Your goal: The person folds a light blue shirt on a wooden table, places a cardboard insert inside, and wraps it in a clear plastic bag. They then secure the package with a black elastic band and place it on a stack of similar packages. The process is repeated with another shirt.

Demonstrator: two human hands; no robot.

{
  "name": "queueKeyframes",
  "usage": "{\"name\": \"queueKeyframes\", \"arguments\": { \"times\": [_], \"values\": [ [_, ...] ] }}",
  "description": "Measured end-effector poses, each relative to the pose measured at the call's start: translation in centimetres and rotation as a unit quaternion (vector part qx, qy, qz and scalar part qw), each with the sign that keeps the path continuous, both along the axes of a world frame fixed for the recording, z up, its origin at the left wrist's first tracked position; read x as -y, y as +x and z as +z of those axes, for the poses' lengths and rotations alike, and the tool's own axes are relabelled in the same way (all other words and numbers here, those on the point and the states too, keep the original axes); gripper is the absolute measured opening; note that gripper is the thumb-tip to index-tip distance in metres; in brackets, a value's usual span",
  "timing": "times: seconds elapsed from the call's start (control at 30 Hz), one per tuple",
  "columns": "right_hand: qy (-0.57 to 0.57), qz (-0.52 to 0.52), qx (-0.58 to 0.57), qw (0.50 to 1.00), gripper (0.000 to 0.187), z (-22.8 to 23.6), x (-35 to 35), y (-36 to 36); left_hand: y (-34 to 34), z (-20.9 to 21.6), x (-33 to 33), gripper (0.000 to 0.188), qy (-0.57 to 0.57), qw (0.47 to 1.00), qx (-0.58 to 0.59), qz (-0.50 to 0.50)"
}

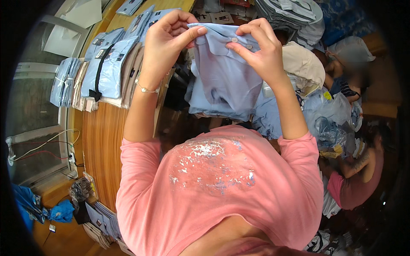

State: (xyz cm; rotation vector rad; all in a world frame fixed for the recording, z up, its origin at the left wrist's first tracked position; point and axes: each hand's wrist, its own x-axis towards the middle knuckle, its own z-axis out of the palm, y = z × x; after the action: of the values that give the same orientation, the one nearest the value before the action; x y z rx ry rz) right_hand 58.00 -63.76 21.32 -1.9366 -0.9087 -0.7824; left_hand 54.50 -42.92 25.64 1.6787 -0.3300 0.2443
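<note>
A light blue shirt (228, 74) hangs from both my hands, held up in front of me. My left hand (168, 36) pinches its upper edge at the left between thumb and fingers. At the right, my right hand (265, 49) pinches the same band of cloth near two pale buttons (234, 40). I cannot tell whether this band is a cuff or another part. Below my hands the cloth drops in loose folds, partly in front of more blue garments (218, 112).
To the left, folded shirts (112, 72) lie in stacks on a wooden table (100, 149). Piled garments and clear plastic bags (331, 115) fill the right. Two other people are at the far right, one in a dark pink top (354, 190). More folded shirts (102, 219) sit low at the left.
</note>
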Motion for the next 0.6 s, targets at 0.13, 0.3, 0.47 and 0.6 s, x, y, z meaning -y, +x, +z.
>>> {"name": "queueKeyframes", "arguments": {
  "times": [0.13, 0.3, 0.47, 0.6],
  "values": [
    [-0.019, -0.006, -0.054, 0.998, 0.019, -1.9, 0.9, 0.4, 0.5, -2.1, 0.1, 0.018, 0.046, 0.998, -0.051, -0.006],
    [0.019, 0.134, -0.317, 0.939, 0.018, -7.9, 2.9, 1.6, 1.3, -10.7, -0.3, 0.018, 0.102, 0.981, -0.153, -0.057],
    [0.026, 0.129, -0.418, 0.899, 0.019, -14.5, 3.0, 0.1, -0.4, -15.9, 0.6, 0.014, 0.110, 0.966, -0.226, -0.054],
    [0.002, 0.097, -0.439, 0.893, 0.019, -15.9, 3.4, -0.7, -1.2, -18.1, 0.8, 0.016, 0.141, 0.968, -0.207, -0.024]
  ]
}}
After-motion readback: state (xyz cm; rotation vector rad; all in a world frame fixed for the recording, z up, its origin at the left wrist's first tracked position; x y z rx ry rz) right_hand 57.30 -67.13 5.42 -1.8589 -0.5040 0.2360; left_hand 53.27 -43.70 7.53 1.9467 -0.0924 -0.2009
